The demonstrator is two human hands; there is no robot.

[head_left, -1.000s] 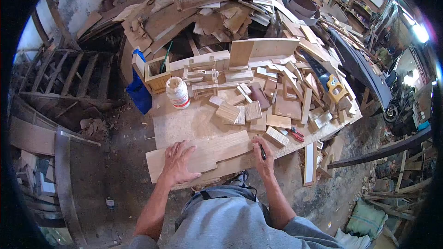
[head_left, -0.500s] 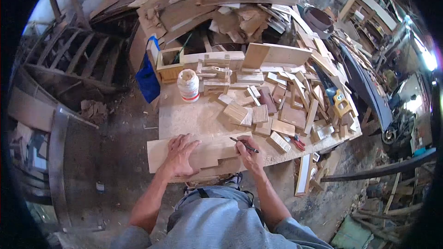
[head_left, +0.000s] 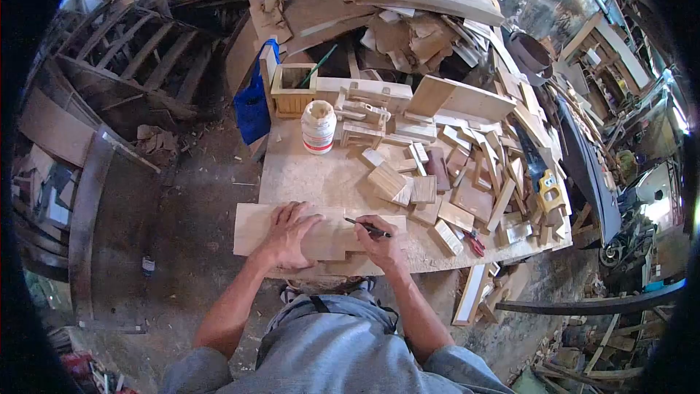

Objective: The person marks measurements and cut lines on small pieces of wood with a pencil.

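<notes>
**A:** What do the hands have?

**B:** My left hand [head_left: 288, 233] lies flat on the board [head_left: 251, 230], fingers spread, the grip open and only pressing down. My right hand [head_left: 380, 242] is closed on a pen [head_left: 367, 228], pinched between thumb and fingers.

**A:** Where is the pen's tip?

**B:** It points away from the right grip toward the left hand, at the board's surface. I cannot tell whether it touches the wood.

**A:** And the board itself?

**B:** It lies along the near edge of the tabletop [head_left: 306, 179], under both hands, its far end sticking out past the left grip over the floor.

**A:** What lies around?

**B:** Just beyond the right grip is a scatter of blocks [head_left: 387, 181]. Further out from the left grip stands a white jar [head_left: 318, 126], and beyond it a small wooden box [head_left: 293, 90]. Out to the right of the right grip are red pliers [head_left: 473, 243], near the tabletop's edge, and a saw [head_left: 548, 190] further off.
</notes>
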